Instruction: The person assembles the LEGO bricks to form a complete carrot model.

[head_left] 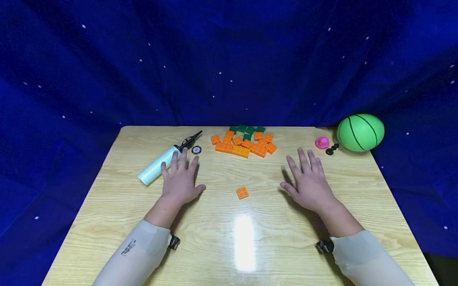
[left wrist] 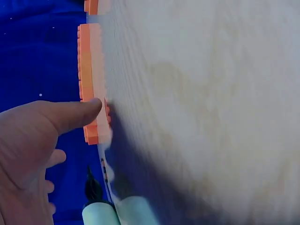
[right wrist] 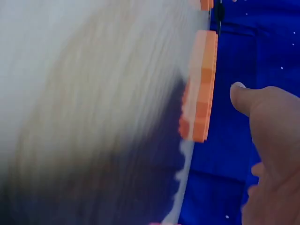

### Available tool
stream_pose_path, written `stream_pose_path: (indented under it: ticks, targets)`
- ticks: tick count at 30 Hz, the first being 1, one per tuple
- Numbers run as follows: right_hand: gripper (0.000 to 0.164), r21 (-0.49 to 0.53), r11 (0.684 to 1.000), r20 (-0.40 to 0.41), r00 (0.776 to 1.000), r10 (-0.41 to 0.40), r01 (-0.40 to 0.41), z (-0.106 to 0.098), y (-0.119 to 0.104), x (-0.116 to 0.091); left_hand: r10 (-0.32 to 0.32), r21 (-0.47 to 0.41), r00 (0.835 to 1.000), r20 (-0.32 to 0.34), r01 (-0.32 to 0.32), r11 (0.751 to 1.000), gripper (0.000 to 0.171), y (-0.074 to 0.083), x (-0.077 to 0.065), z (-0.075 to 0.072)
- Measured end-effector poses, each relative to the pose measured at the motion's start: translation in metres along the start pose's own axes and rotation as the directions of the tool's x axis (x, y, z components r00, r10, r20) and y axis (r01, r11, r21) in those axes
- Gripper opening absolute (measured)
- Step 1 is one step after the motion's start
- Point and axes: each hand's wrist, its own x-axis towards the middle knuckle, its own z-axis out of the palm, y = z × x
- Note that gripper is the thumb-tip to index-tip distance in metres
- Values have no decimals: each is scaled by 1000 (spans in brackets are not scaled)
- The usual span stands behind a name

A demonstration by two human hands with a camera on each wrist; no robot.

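My left hand [head_left: 179, 183] is spread palm down over the table's left side, fingers straight, holding nothing. Its fingers lie close to a pale blue hand pump [head_left: 160, 165] with a black nozzle. On the right, my right hand [head_left: 312, 186] is likewise spread palm down with nothing in it. Between the hands lies a single square orange toy brick [head_left: 242, 193], studs up. Farther back sits a cluster of orange bricks [head_left: 224, 147] with several dark green bricks [head_left: 250, 130] behind. The left wrist view shows my thumb in front of orange bricks [left wrist: 88, 61]; orange bricks [right wrist: 203, 89] also appear in the right wrist view.
A green ball [head_left: 360, 132] with black lines stands at the back right corner of the wooden table [head_left: 214, 238]. Beside it are a pink rubber duck [head_left: 322, 142] and small black pieces [head_left: 330, 151]. A round black disc [head_left: 196, 149] lies near the pump's nozzle. Blue cloth [head_left: 229, 59] hangs behind.
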Motion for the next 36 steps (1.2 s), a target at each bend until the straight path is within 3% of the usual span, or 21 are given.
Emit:
stream_pose_path:
  ticks: [6,11,16,22,28,36]
  targets:
    - [91,229,970,9,996,-86,82,11,-15,6,35,-215,999,-23,-39,976,104,9,0,7]
    - [93,324,940,9,993,-117,108,20,-26,10,83,-328,996,-36,-90,941,93,19,-2,13]
    - [91,371,922,18,991,-129,113,25,-35,17,123,-390,990,-61,-137,911,83,28,-3,16]
    - [87,389,912,21,989,-149,129,30,-45,22,162,-471,986,-48,-165,866,76,38,-2,23]
    - [70,434,891,64,982,-178,133,33,-54,26,200,-496,980,-16,-182,849,72,49,-1,27]
    - [66,443,886,134,968,-214,135,37,-66,33,230,-524,973,25,-183,832,67,61,1,29]
